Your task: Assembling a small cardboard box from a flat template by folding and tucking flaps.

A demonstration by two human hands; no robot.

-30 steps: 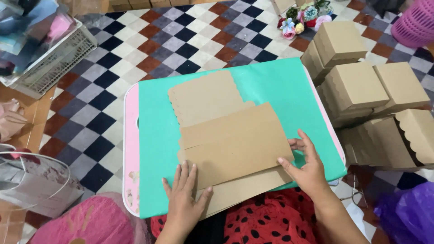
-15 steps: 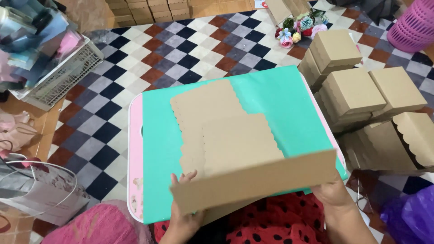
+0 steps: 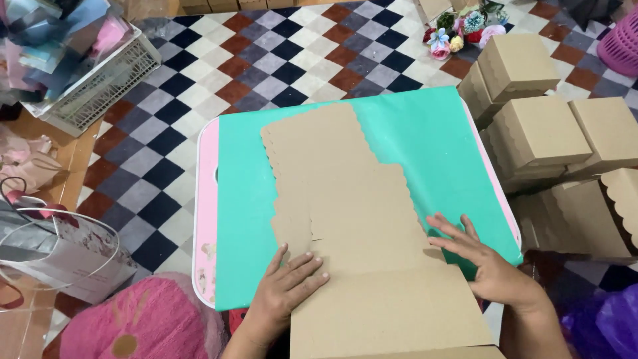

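Note:
A flat brown cardboard box blank (image 3: 345, 199) with scalloped edges lies on a teal sheet (image 3: 425, 133) covering a small pink-edged table (image 3: 205, 199). My left hand (image 3: 282, 292) presses flat on the blank's near left part, fingers spread. My right hand (image 3: 485, 262) rests at the blank's right edge, fingers apart, partly on the teal sheet. The near flap (image 3: 392, 312) of the blank lies folded down toward me over the table's front edge.
Several assembled brown boxes (image 3: 545, 126) are stacked on the right. Artificial flowers (image 3: 458, 33) lie at the back. A white wire basket (image 3: 100, 80) with wrapping paper sits at far left, a gift bag (image 3: 60, 252) and pink cushion (image 3: 146, 319) near left, a purple bag (image 3: 605, 326) near right.
The near flap was lifted upright half a second ago and now lies flat toward me. Both hands have come to rest pressing on the blank.

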